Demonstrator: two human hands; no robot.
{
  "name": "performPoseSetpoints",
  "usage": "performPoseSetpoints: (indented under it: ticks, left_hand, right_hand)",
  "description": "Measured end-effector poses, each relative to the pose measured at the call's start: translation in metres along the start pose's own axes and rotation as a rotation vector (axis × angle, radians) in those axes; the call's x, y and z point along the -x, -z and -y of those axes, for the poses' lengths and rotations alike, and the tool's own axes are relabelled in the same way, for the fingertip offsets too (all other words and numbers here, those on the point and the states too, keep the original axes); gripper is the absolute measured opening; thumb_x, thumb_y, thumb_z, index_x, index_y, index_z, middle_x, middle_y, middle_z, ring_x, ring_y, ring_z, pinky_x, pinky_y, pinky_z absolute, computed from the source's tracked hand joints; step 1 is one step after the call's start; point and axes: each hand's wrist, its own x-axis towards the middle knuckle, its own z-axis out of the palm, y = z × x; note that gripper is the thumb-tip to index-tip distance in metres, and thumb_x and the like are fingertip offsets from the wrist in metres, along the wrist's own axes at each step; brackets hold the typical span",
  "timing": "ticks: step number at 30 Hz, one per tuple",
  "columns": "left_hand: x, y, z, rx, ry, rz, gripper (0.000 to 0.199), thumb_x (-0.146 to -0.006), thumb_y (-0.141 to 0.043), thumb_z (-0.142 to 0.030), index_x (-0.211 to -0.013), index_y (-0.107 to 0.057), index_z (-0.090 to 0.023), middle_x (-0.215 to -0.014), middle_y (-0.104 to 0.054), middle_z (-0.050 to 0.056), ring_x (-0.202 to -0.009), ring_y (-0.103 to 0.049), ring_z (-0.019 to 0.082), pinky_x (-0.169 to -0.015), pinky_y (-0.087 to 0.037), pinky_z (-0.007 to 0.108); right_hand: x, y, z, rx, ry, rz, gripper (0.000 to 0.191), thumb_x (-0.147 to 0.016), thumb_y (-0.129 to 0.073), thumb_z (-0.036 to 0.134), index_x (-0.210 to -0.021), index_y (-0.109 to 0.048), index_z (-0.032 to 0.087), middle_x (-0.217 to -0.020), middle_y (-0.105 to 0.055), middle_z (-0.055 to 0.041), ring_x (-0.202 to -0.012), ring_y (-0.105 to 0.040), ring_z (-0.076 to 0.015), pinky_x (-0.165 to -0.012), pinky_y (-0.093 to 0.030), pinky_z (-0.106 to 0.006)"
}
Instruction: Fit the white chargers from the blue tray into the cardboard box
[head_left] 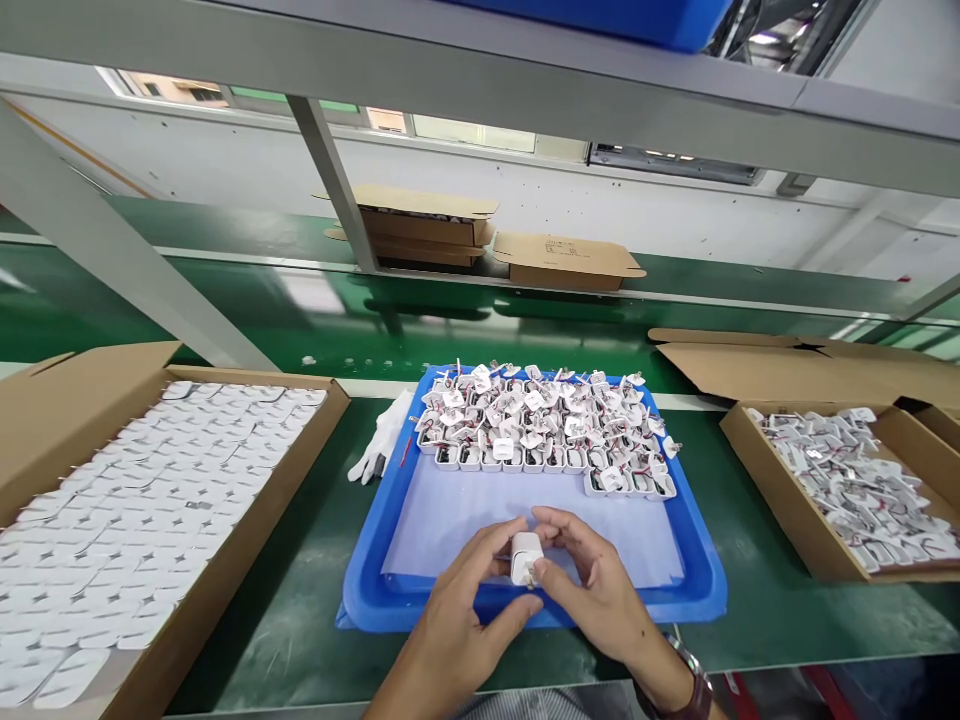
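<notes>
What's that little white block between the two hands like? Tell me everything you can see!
The white block is small, with rounded corners, and looks like smooth plastic. What seem to be short metal prongs stick out of its near face, partly covered by the right hand, whose thumb presses there. The left hand's fingers curve close by; whether they touch it is unclear. It's held over the near side of the blue tray.

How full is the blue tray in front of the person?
The blue tray is partly full: white casings crowd its far part, while pale liner shows in the nearer part.
</notes>
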Motion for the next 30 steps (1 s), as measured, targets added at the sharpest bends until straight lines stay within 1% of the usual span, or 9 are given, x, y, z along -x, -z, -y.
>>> performPoseSetpoints:
  ticks: [3,5,8,11,14,18,22,27,30]
  left_hand:
    - [0.000,-0.005,0.002,-0.026,0.004,-0.085,0.053,-0.087,-0.079,-0.020,-0.138,-0.065,-0.028,-0.134,-0.073,0.009,-0.114,-0.074,0.028,-0.101,-0.062,0.040]
    - [0.001,-0.003,0.002,-0.003,-0.027,-0.077,0.049,-0.090,-0.077,-0.022,-0.137,-0.067,-0.028,-0.139,-0.071,0.011,-0.121,-0.071,0.029,-0.102,-0.062,0.040]
    - [0.002,0.003,0.001,0.151,-0.048,-0.016,0.036,-0.100,-0.067,-0.028,-0.136,-0.071,-0.028,-0.147,-0.066,0.012,-0.132,-0.066,0.031,-0.105,-0.061,0.040]
    - [-0.001,0.006,0.001,0.298,-0.027,-0.021,0.029,-0.102,-0.065,-0.031,-0.129,-0.076,-0.026,-0.144,-0.068,0.013,-0.130,-0.068,0.030,-0.105,-0.061,0.041]
    - [-0.003,0.004,0.001,0.347,-0.036,-0.051,0.025,-0.101,-0.068,-0.029,-0.123,-0.079,-0.026,-0.136,-0.072,0.013,-0.123,-0.072,0.029,-0.103,-0.062,0.040]
    - [-0.004,0.002,-0.003,0.315,-0.048,-0.109,0.020,-0.097,-0.073,-0.027,-0.114,-0.083,-0.024,-0.122,-0.076,0.014,-0.109,-0.076,0.027,-0.091,-0.064,0.034]
    - [-0.003,0.003,-0.005,0.259,-0.056,-0.156,0.017,-0.094,-0.075,-0.027,-0.107,-0.085,-0.024,-0.115,-0.077,0.014,-0.096,-0.077,0.024,-0.081,-0.065,0.032]
    - [-0.001,0.002,0.002,0.180,-0.087,-0.156,0.016,-0.095,-0.072,-0.026,-0.106,-0.084,-0.025,-0.113,-0.077,0.012,-0.099,-0.078,0.025,-0.082,-0.064,0.030]
    - [-0.003,-0.004,0.011,0.196,-0.129,-0.202,0.015,-0.094,-0.072,-0.029,-0.103,-0.083,-0.024,-0.111,-0.076,0.012,-0.096,-0.078,0.024,-0.082,-0.064,0.031]
  right_hand:
    - [0.000,0.001,0.005,0.002,-0.010,0.023,0.047,-0.094,-0.073,0.046,-0.136,-0.067,0.025,-0.110,-0.070,-0.0059,-0.108,-0.068,-0.0230,-0.105,-0.053,-0.042]
    - [-0.001,0.001,0.008,0.002,-0.012,0.028,0.048,-0.094,-0.073,0.048,-0.136,-0.067,0.024,-0.110,-0.071,-0.0064,-0.109,-0.068,-0.0235,-0.105,-0.053,-0.043]
    - [-0.001,0.001,0.011,-0.004,-0.031,0.032,0.052,-0.093,-0.073,0.052,-0.136,-0.066,0.023,-0.114,-0.071,-0.0087,-0.109,-0.068,-0.0250,-0.102,-0.055,-0.043]
    - [-0.001,0.001,0.010,0.006,-0.044,0.037,0.054,-0.093,-0.072,0.056,-0.135,-0.068,0.022,-0.116,-0.072,-0.0105,-0.111,-0.067,-0.0264,-0.101,-0.056,-0.044]
    - [0.001,-0.001,0.006,-0.004,-0.038,0.022,0.052,-0.094,-0.072,0.057,-0.133,-0.069,0.023,-0.117,-0.074,-0.0103,-0.111,-0.068,-0.0265,-0.102,-0.056,-0.044]
    - [0.002,-0.001,0.008,-0.052,-0.067,0.048,0.054,-0.092,-0.074,0.057,-0.134,-0.069,0.024,-0.123,-0.077,-0.0112,-0.114,-0.071,-0.0273,-0.104,-0.057,-0.045]
    - [0.003,0.000,0.011,-0.053,-0.101,0.075,0.054,-0.092,-0.075,0.055,-0.137,-0.068,0.025,-0.128,-0.078,-0.0121,-0.119,-0.072,-0.0286,-0.106,-0.057,-0.046]
    - [0.004,0.003,0.000,-0.003,-0.058,0.059,0.048,-0.094,-0.074,0.054,-0.134,-0.072,0.026,-0.126,-0.079,-0.0125,-0.121,-0.072,-0.0309,-0.103,-0.060,-0.046]
    - [0.003,0.003,-0.013,0.001,-0.019,0.033,0.048,-0.092,-0.076,0.055,-0.131,-0.075,0.027,-0.125,-0.080,-0.0127,-0.118,-0.074,-0.0315,-0.104,-0.060,-0.044]
